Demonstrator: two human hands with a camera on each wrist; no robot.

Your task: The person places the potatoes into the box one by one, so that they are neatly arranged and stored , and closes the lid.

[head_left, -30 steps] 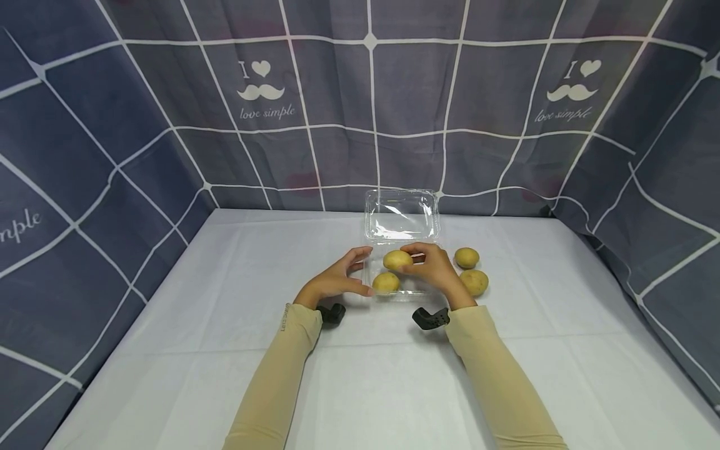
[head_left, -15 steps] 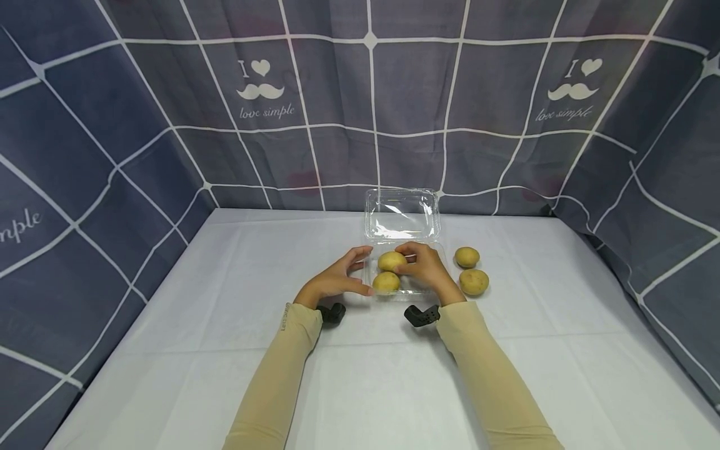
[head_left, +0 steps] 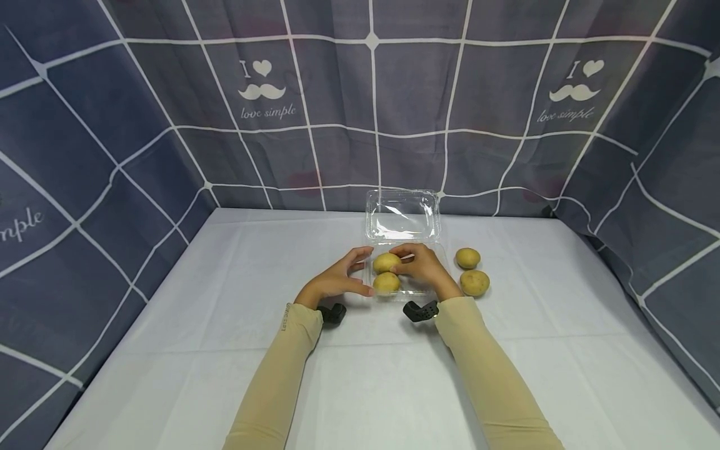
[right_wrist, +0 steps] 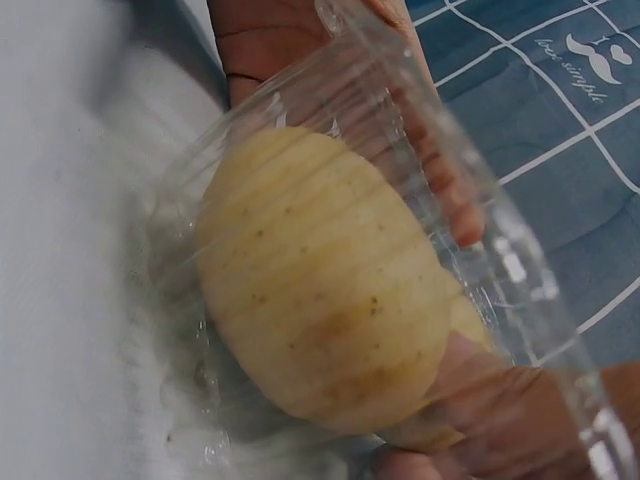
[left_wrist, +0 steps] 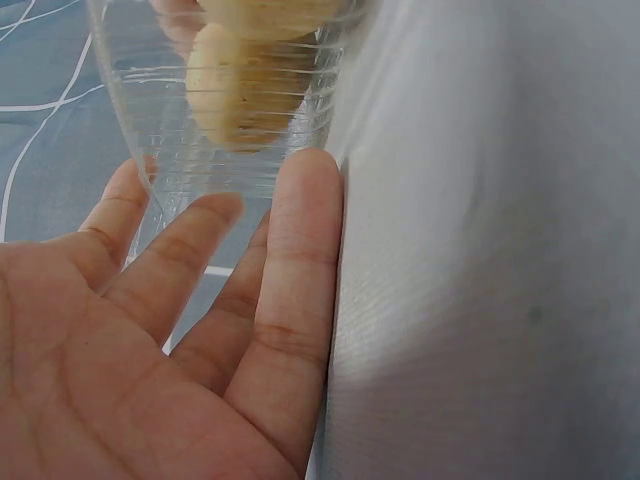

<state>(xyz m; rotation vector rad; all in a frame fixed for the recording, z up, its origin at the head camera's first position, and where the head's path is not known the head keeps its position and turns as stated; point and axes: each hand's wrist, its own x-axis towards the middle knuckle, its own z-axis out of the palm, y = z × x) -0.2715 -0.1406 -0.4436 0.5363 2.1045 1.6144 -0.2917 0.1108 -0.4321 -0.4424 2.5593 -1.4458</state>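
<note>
In the head view, a clear plastic clamshell box (head_left: 413,284) lies with its lid (head_left: 402,215) raised at the back. Two potatoes sit in its left half: a near potato (head_left: 387,282) and a far potato (head_left: 386,262). My right hand (head_left: 419,265) reaches into the box, its thumb and fingers pinching the far potato from the right. Along the box's left side, my left hand (head_left: 336,279) rests with fingers spread; in the left wrist view a fingertip (left_wrist: 308,185) touches the ribbed wall. The right wrist view shows one potato (right_wrist: 325,285) large through the clear wall.
Right of the box, two more potatoes lie on the white-covered table: a smaller potato (head_left: 467,258) behind a larger potato (head_left: 475,283). Dark checked curtains (head_left: 416,87) stand at the back and sides. Each wrist carries a black device (head_left: 420,311).
My right hand has carried its potato leftward and slightly down, to behind the near potato in the box. The left hand has stayed at the box's left side.
</note>
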